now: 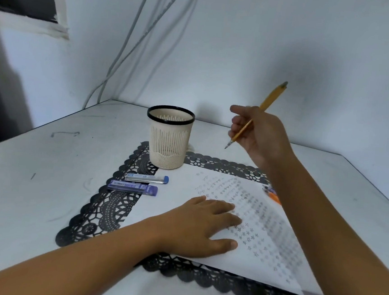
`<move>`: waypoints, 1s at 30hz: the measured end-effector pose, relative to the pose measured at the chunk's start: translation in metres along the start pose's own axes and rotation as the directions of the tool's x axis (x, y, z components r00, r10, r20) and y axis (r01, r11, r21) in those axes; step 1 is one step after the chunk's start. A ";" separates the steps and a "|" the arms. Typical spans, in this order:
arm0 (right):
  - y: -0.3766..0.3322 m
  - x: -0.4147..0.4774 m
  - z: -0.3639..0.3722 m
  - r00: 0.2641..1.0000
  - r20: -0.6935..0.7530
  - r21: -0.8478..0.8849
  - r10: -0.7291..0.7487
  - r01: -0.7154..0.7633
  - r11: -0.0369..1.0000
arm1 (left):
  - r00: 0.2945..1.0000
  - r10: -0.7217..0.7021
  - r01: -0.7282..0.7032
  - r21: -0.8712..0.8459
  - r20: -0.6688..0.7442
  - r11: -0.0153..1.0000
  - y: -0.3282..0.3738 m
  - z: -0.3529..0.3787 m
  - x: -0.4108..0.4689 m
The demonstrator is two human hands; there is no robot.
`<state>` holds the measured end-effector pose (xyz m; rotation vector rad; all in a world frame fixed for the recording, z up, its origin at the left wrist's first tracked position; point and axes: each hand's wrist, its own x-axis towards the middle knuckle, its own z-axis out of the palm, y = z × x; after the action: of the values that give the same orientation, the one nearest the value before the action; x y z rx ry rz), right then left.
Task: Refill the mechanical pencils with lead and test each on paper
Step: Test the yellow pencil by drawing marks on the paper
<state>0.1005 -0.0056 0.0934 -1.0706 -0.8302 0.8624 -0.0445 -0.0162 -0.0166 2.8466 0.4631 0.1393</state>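
Observation:
My right hand point(258, 135) is raised above the table and grips a yellow mechanical pencil point(272, 96), tip pointing down-left, just right of the cream pencil cup point(169, 145). My left hand point(202, 225) lies flat, fingers spread, on the white paper point(273, 255), which is covered with rows of small pencil marks. Two lead cases lie left of the paper: a clear one with a blue cap point(147, 178) and a purple one point(132, 187). More pencils, orange and purple point(273, 194), peek out beside my right forearm, mostly hidden.
A black lace placemat point(110, 206) lies under the paper and cup on the white table point(33, 180). The wall stands close behind, with grey cables point(137, 36) hanging into the corner. The table's right edge runs near my right arm.

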 end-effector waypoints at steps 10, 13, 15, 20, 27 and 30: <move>0.037 -0.026 -0.027 0.989 0.023 0.136 0.148 -0.150 0.979 | 0.929 -0.273 0.136 -0.454 -0.251 0.880 0.006 -0.007 0.005; 0.039 -0.028 -0.033 0.983 0.001 0.247 0.184 -0.178 0.952 | 0.892 -0.337 0.151 -0.504 -0.300 0.850 0.001 -0.006 0.007; 0.038 -0.029 -0.037 0.974 0.015 0.349 0.226 -0.217 0.912 | 0.885 -0.335 0.136 -0.509 -0.324 0.850 -0.002 -0.006 0.008; 0.043 -0.031 -0.045 0.949 0.032 0.466 0.313 -0.291 0.836 | 0.926 -0.210 0.041 -0.471 -0.313 0.881 -0.001 -0.007 0.006; 0.045 -0.032 -0.053 0.941 0.018 0.524 0.338 -0.297 0.798 | 0.945 -0.123 0.008 -0.355 -0.302 0.935 0.000 -0.004 0.003; 0.045 -0.033 -0.051 0.948 -0.001 0.512 0.319 -0.274 0.814 | 0.947 -0.104 0.001 -0.318 -0.305 0.948 0.001 -0.004 0.003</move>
<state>0.1241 -0.0435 0.0326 -0.7651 -0.3236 1.2105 -0.0421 -0.0148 -0.0124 2.4993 0.5272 0.6140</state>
